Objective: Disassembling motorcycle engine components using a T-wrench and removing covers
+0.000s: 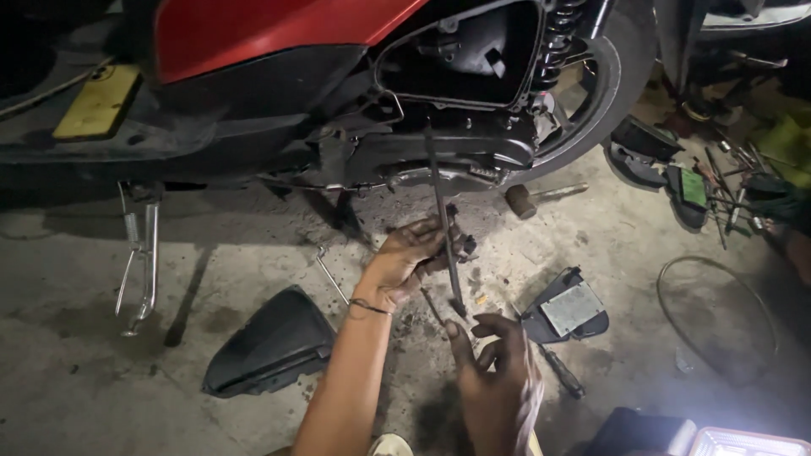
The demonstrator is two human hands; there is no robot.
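A red scooter stands over the concrete floor with its engine side uncovered. A long thin dark rod rises from the floor toward the engine. My left hand is closed around the rod's middle and wears a thin band at the wrist. My right hand is lower, fingers spread, its fingertips at the rod's bottom end near the floor. Whether it grips the rod is hard to tell.
A black plastic cover lies at the lower left, a side stand hangs at left. A hammer, a filter box, a screwdriver, a cable loop and scattered tools lie to the right.
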